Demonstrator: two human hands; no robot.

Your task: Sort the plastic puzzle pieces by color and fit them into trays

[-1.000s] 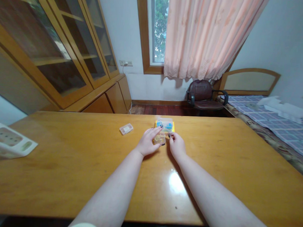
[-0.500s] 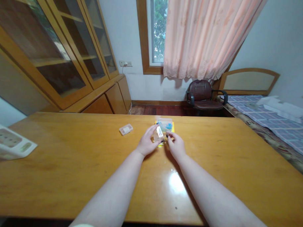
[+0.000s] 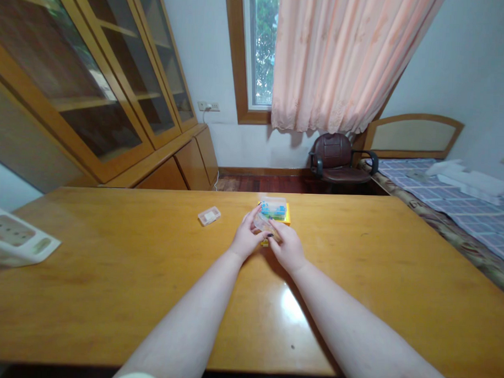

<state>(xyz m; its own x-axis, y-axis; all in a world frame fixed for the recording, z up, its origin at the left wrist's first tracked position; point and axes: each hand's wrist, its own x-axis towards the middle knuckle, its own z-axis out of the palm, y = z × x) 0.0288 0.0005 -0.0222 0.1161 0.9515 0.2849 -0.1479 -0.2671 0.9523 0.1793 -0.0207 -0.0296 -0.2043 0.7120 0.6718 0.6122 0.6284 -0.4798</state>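
Note:
A small clear plastic box [image 3: 262,223] is in my left hand [image 3: 245,237], its fingers and thumb curved round the left side. My right hand [image 3: 289,246] is closed at the box's right side, fingertips against it; whether it pinches anything small is hidden. Just beyond my hands, a clear case with blue contents [image 3: 273,207] lies on a yellow item [image 3: 288,215]. A bit of yellow also shows under my hands. To the left, a small flat clear case [image 3: 209,215] with something pale in it rests on the table.
The wooden table [image 3: 129,273] spans the view. A white holder [image 3: 21,237] stands at its left edge. Beyond the table are a brown armchair [image 3: 334,159], a glass-door cabinet [image 3: 127,85] and a bed [image 3: 454,185] at the right.
My right hand has moved slightly left, its fingers now up against the clear box. The box has tilted in my left hand, and more of the blue contents behind shows.

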